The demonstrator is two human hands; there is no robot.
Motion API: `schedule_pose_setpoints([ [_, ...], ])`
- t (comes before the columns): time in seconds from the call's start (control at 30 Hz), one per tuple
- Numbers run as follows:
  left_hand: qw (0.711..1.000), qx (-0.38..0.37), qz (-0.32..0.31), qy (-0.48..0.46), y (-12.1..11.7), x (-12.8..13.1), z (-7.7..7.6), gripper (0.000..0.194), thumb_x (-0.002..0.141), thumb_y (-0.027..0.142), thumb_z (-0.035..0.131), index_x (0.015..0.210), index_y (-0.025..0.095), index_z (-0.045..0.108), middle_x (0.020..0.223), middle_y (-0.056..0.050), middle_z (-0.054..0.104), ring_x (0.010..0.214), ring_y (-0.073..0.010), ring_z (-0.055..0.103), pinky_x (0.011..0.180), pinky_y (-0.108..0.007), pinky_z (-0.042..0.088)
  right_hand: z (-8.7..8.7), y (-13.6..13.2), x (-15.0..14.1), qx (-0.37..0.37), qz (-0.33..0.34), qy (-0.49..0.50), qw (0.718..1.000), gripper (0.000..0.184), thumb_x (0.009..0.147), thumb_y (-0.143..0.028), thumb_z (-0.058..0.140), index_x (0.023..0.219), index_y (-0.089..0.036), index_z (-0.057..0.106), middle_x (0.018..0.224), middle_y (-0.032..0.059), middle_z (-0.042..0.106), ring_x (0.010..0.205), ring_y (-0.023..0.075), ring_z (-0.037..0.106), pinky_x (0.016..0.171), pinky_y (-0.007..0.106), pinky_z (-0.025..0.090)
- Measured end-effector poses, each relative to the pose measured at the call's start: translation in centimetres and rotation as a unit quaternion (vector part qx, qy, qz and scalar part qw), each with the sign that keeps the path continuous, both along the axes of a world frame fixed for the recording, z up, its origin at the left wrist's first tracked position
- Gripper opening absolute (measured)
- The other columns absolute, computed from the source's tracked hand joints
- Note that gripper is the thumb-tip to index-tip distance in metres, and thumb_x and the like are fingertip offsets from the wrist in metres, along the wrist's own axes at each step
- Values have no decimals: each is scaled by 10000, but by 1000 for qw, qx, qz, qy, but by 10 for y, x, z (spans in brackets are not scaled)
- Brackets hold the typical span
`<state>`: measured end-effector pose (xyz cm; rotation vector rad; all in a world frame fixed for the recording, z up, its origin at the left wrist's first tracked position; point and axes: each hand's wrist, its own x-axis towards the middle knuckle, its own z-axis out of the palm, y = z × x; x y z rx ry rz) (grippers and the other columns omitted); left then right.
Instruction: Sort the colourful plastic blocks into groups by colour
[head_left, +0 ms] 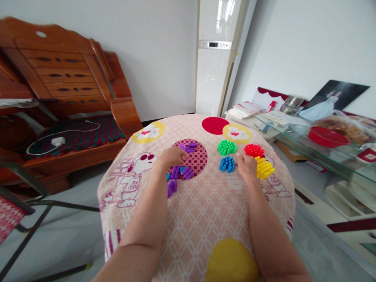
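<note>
My left hand [172, 157] is closed, its fingers curled down over loose purple pegs [187, 172] that lie on their sides at the table's left middle. A little blue shows among those pegs. Whatever the fingers hold, if anything, is hidden. My right hand [246, 166] is pinched closed just right of a cluster of small blue pegs [226, 164] standing upright. Anything between its fingertips is too small to make out. Around it stand similar clusters: green pegs [227, 147] behind the blue ones, red pegs [254, 150] beyond the hand, and yellow pegs [264, 167] to its right.
A patterned cloth covers the round table [202, 223]. A wooden bench [70, 86] stands at the left, a metal-framed chair [38, 196] nearer. Right of the table, a glass-topped cabinet [296, 156] bears a red bowl [329, 137] and papers [243, 109]. A white air conditioner [213, 74] stands behind.
</note>
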<state>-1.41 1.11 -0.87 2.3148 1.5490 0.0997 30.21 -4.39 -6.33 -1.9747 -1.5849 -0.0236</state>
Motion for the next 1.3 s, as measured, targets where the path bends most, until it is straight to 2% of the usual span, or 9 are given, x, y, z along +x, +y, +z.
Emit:
schedule_pose_setpoints([
  [0.1,994,-100,-33,26,0,-11,-6,291,618,106,729,886,218,751,866,17,748,813,-172,666,681,-209,466,-1,1,-1,15,-8,12,1000,428,932,-364,431,550,-204,538,598,66,599,616,178,498,612,310,297],
  [0.27,995,-79,-62,30,0,-1,-16,284,603,89,704,870,174,750,844,-7,740,803,-176,657,660,-222,454,-2,-1,0,63,6,78,995,444,940,-419,438,564,-207,543,554,46,587,575,167,509,600,287,347],
  [0.47,984,-48,-3,-169,6,-3,-16,165,660,176,695,825,165,706,736,-3,722,728,-174,672,656,-244,500,10,-10,-12,152,35,189,969,416,907,-483,481,661,-182,631,635,59,668,554,158,570,555,271,428],
  [0.67,896,-74,-79,-431,-6,41,-11,210,721,242,692,905,139,685,805,-46,737,745,-161,693,695,-271,552,23,-22,-45,99,174,314,928,408,826,-502,606,982,-148,736,703,38,707,534,157,616,475,252,463],
  [0.87,890,-48,-119,-437,-27,83,-11,153,750,206,684,884,131,673,764,-37,725,671,-131,671,617,-219,514,22,-23,-60,44,255,352,900,382,802,-455,651,1015,-151,743,684,32,701,531,159,631,449,239,455],
  [0.97,915,22,-94,-391,-27,80,-4,158,760,204,687,903,136,687,830,-50,743,716,-147,688,657,-237,525,20,-19,-43,60,202,355,911,371,778,-446,651,975,-147,747,622,23,674,494,164,607,432,248,436],
  [1.1,941,141,21,-306,-12,45,5,181,760,214,681,926,151,717,915,-67,761,816,-187,704,792,-296,538,17,-13,-6,132,43,249,959,321,773,-401,603,905,-154,761,722,62,721,629,206,652,552,294,482],
  [1.2,947,157,115,-257,0,12,5,206,782,276,656,937,160,727,917,-70,766,833,-206,708,810,-308,537,14,-10,10,89,-26,93,991,246,781,-320,583,827,-162,766,745,82,734,712,224,653,666,317,466],
  [1.3,949,154,175,-213,8,-16,0,222,781,304,649,934,169,735,917,-72,770,841,-212,709,809,-299,534,12,-9,8,14,-43,-18,999,219,808,-265,570,812,-164,764,783,99,741,754,227,640,684,310,414],
])
